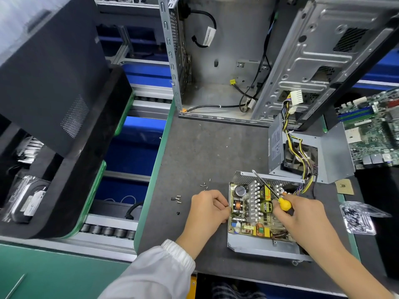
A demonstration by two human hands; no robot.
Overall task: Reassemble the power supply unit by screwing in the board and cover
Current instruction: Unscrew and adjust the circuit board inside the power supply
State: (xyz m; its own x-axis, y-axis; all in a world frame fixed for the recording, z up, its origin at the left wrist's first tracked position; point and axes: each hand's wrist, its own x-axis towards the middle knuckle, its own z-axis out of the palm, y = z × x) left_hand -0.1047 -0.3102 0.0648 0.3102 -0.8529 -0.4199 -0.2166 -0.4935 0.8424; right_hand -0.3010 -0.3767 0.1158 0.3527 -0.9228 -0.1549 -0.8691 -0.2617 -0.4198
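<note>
Board (254,210) partly under hands (302,216)

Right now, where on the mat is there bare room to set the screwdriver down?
The widest bare patch of mat lies between the case at the back, the cover on the right and the screws in front. A smaller one sits near the front edge, left of the left hand. It is crowded around the board and under the right hand.
</note>
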